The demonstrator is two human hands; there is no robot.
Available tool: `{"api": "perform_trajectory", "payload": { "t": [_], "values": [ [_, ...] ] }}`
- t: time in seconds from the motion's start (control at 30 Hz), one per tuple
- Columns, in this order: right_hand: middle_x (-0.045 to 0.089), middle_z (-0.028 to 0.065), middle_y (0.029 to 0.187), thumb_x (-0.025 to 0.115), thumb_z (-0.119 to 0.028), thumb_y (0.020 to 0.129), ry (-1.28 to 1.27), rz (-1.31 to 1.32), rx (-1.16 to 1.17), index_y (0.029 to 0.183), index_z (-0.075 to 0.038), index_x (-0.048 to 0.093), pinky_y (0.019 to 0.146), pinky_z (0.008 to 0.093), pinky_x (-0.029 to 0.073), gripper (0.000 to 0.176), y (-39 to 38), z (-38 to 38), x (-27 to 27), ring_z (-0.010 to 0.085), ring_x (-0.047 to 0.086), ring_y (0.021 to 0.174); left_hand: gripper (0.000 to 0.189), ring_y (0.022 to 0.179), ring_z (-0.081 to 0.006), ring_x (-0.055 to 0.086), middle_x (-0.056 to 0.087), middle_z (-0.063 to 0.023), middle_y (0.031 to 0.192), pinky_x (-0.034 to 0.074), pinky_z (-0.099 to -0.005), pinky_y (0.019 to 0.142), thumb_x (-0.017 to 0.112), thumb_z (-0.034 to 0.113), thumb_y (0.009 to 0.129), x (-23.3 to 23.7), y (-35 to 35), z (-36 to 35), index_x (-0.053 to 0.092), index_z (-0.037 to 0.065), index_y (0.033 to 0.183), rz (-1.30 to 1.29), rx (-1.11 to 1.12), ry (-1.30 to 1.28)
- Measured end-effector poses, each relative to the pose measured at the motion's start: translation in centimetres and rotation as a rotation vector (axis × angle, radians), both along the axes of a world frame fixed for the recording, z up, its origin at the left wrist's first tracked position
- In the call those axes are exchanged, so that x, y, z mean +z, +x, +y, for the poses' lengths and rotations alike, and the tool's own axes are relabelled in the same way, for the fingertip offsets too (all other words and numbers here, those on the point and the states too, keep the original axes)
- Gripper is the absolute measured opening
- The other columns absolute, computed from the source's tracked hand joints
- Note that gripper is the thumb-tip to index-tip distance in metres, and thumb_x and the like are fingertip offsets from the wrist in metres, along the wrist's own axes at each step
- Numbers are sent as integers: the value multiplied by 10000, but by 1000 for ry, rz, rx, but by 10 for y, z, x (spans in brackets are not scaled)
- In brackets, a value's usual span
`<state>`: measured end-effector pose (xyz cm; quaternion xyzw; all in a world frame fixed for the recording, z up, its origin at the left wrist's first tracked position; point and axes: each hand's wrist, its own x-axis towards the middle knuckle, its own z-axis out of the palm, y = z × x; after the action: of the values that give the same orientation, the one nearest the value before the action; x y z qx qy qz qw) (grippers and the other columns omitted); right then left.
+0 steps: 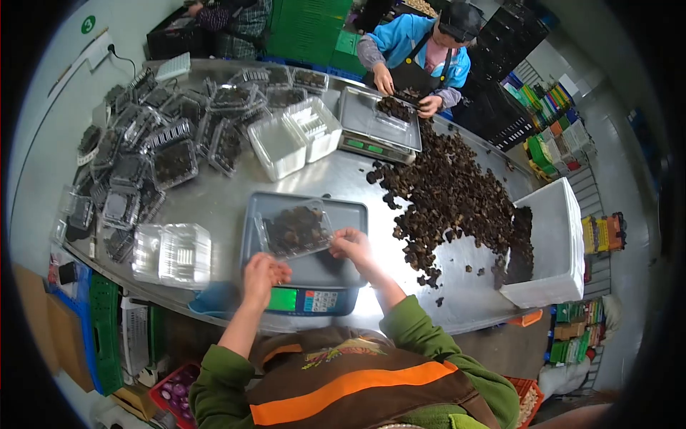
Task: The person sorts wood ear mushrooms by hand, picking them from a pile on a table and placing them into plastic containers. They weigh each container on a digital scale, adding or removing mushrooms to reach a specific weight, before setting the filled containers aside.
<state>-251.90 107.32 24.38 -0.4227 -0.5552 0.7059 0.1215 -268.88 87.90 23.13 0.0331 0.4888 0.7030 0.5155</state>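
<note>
A clear plastic box point(294, 230) with dark brown pieces in it rests on the grey scale point(350, 214), whose display glows green. My left hand point(266, 276) is at the box's lower left side, fingers bent, just above the scale's front edge; whether it grips anything is hard to tell. At the box's right edge, my right hand point(350, 245) has its fingers closed on the rim. To the right, a large heap of dark pieces point(457, 193) spreads over the metal table point(343, 180).
Filled clear boxes point(174, 163) pile up at the left. Stacks of empty containers point(187, 255) stand near the scale. A white foam bin point(554, 239) lies tipped at the right. Across the table, a co-worker point(418, 53) handles pieces at a second scale point(361, 123).
</note>
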Motion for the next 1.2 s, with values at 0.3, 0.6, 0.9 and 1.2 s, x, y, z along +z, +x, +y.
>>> {"api": "perform_trajectory", "payload": {
  "t": [0.3,0.6,0.9,1.2],
  "values": [
    [621,113,1104,647,-191,898,325,166,381,1256,6,529,822,278,510,426,-44,-17,29,159,606,990,461,965,-270,635,623,-176,1135,526,-344,788,532,355,964,112,-188,27,495,3,1259,485,444,27],
    [656,68,1048,631,-218,923,70,-37,34,1197,-18,571,783,270,494,345,77,-31,3,130,611,950,267,848,-396,641,665,-221,900,505,-469,751,580,224,869,-24,-106,-88,640,-10,983,1511,-351,-1204],
    [656,54,996,634,-179,915,142,0,-50,1156,4,599,772,256,490,305,107,-36,-11,117,601,889,223,731,-327,647,657,-148,754,497,-425,678,716,223,744,-26,-133,-94,639,24,811,1413,-10,-1028],
    [670,70,937,621,-154,902,297,-170,-157,1114,2,621,801,292,502,264,186,-22,-34,143,622,875,129,702,-170,501,556,-63,767,426,-267,676,658,109,891,77,-85,-39,611,-12,885,1591,575,-413]
  ]
}}
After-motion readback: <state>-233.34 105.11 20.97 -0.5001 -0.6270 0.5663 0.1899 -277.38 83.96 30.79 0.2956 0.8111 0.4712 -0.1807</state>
